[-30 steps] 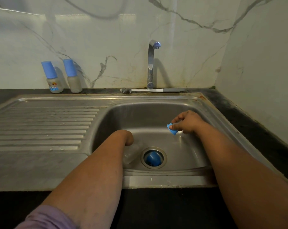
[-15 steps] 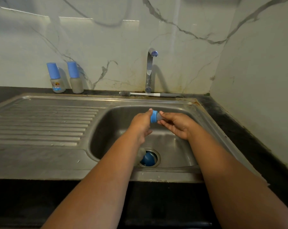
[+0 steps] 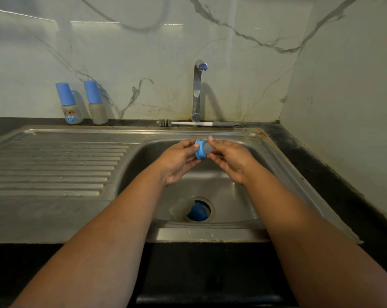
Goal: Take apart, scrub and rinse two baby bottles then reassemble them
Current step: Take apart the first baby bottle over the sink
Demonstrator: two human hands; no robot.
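Item: blue ring [image 3: 200, 149] with teat [image 3: 207, 149], above the sink [image 3: 277, 156]. Our left hand [image 3: 177, 162] pinches the ring; right hand [image 3: 229, 161] grips the teat. Axis runs hand to hand, both equally near.

Sink [image 3: 210, 234] was brushed steel, dull sheen; tap [image 3: 197, 90] polished metal; wall [image 3: 143, 52] glossy marble; blue collar [image 3: 200, 150] smooth plastic.

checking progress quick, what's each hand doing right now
Left hand: pinches the blue collar ring.
Right hand: holds the clear teat seated in that ring.
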